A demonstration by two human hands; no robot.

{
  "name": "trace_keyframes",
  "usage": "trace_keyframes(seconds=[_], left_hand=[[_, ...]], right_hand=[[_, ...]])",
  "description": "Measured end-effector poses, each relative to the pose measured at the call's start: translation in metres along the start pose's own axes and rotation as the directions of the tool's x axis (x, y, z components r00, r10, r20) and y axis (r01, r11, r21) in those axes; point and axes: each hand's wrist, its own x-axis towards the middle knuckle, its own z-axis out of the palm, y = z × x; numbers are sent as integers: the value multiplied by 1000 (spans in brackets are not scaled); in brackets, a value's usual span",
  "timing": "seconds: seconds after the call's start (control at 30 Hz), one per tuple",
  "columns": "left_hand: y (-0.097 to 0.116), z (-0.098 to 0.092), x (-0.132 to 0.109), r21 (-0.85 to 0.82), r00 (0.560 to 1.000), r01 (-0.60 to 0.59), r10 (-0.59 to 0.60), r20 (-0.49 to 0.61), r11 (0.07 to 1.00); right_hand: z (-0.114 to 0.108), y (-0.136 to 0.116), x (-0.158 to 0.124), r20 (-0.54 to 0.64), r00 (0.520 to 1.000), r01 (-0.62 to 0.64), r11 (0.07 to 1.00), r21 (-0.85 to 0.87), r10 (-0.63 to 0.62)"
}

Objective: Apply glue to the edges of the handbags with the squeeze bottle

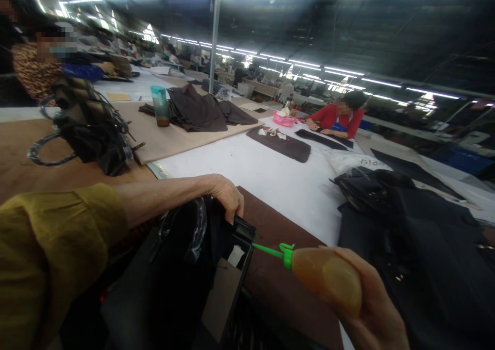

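Note:
My left hand (226, 195) is closed over the top edge of a black bag (193, 283) that stands open in front of me, partly wrapped in clear plastic. In my right hand (371, 314) I grip a soft amber squeeze bottle (328, 278) with a green nozzle (270, 251). The nozzle tip points at the bag's upper right edge, just below my left fingers. A brown mat (278, 283) lies under the bag. My left arm wears a mustard-yellow sleeve (50, 257).
A heap of black bags and material (410, 221) lies to the right on the white table (270, 175). A black handbag (93, 133), a teal tumbler (160, 105) and dark fabric (201, 110) sit at the back left. Other people work at the far side.

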Motion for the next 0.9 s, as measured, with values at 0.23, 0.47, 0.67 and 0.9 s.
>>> trace_keyframes(seconds=[0.23, 0.47, 0.67, 0.9], left_hand=[[4, 2, -2, -28, 1000, -23, 23, -6, 999], [2, -7, -2, 20, 998, -44, 44, -38, 999], [2, -10, -2, 101, 997, -62, 66, -41, 993], [4, -11, -2, 152, 997, -52, 61, -54, 987]], right_hand=[[5, 1, 9, -76, 997, -25, 999, 34, 28], [1, 19, 7, -36, 999, -26, 999, -32, 25], [-2, 24, 13, -57, 991, -118, 993, -15, 117], [-3, 36, 12, -9, 994, -106, 994, -13, 106]])
